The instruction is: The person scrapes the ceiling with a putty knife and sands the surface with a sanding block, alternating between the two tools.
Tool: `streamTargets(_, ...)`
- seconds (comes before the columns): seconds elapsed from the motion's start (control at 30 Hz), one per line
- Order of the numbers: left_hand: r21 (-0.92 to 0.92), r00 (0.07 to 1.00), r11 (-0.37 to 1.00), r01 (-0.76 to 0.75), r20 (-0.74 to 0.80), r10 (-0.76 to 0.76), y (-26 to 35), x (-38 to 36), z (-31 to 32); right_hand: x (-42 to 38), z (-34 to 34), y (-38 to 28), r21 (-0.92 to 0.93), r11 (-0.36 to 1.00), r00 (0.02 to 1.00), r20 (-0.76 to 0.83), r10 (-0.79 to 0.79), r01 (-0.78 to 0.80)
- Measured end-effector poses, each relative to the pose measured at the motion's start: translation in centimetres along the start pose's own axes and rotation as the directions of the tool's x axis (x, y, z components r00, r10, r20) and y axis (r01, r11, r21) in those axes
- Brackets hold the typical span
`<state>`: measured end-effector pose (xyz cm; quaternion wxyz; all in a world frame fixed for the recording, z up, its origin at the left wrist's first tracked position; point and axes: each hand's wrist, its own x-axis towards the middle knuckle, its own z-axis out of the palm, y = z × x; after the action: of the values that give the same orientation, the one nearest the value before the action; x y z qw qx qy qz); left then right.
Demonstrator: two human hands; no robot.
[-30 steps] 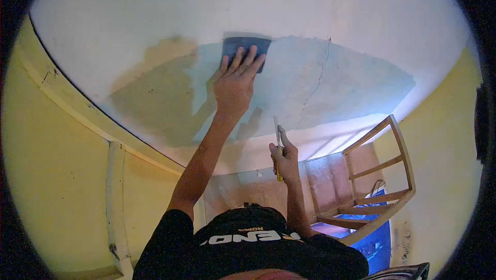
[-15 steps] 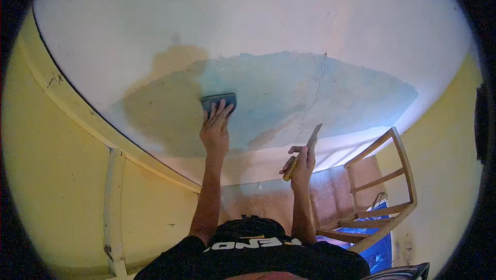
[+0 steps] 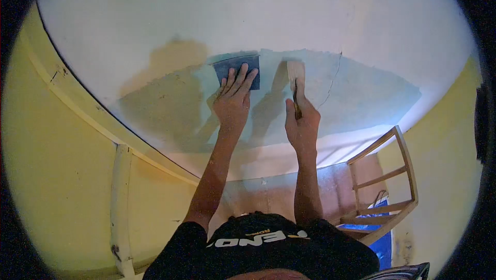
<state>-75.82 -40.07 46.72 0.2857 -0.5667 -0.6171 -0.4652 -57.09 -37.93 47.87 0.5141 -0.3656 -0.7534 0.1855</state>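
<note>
With its fingers over the front, my left hand (image 3: 232, 105) holds a dark square plate (image 3: 222, 68) against the pale surface, near the upper edge of a greenish-grey patch (image 3: 186, 119). To the right of it, my right hand (image 3: 305, 119) grips the handle of a scraper (image 3: 296, 73). The scraper's broad blade points away from me and lies over the patch, a short gap from the plate. A thin crack (image 3: 333, 81) runs through the patch right of the scraper. My left palm is hidden from view.
A wooden frame with crossbars (image 3: 408, 171) stands at the lower right, with something blue (image 3: 382, 246) behind it. Yellow walls (image 3: 62, 176) flank the pale surface. A light vertical post (image 3: 121, 202) is at the left. Shadows of the arms fall across the patch.
My left hand and the plate have moved up and to the right. My right hand has brought the scraper up and left, turning its blade flat towards the patch.
</note>
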Motion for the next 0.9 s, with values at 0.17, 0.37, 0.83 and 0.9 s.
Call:
streamTargets(0.17,-0.055,0.997,0.996,0.074,0.009,-0.073,-0.3,-0.6,0.6,1.0,2.4,-0.9,-0.176,0.984,0.999,-0.027,-0.044,0.039)
streamTargets(0.37,-0.095,0.996,0.991,0.093,0.023,-0.091,-0.5,-0.8,0.9,1.2,2.6,-1.9,-0.28,0.959,0.997,-0.057,-0.047,0.029)
streamTargets(0.83,-0.154,0.994,0.984,0.094,0.071,-0.084,-0.5,-0.6,0.3,2.0,2.9,-2.9,-0.213,0.976,0.999,-0.011,-0.05,0.047)
streamTargets(0.9,-0.141,0.994,0.986,0.084,0.075,-0.073,-0.5,-0.9,0.4,1.2,3.2,-2.4,-0.249,0.967,0.999,-0.005,-0.049,0.046)
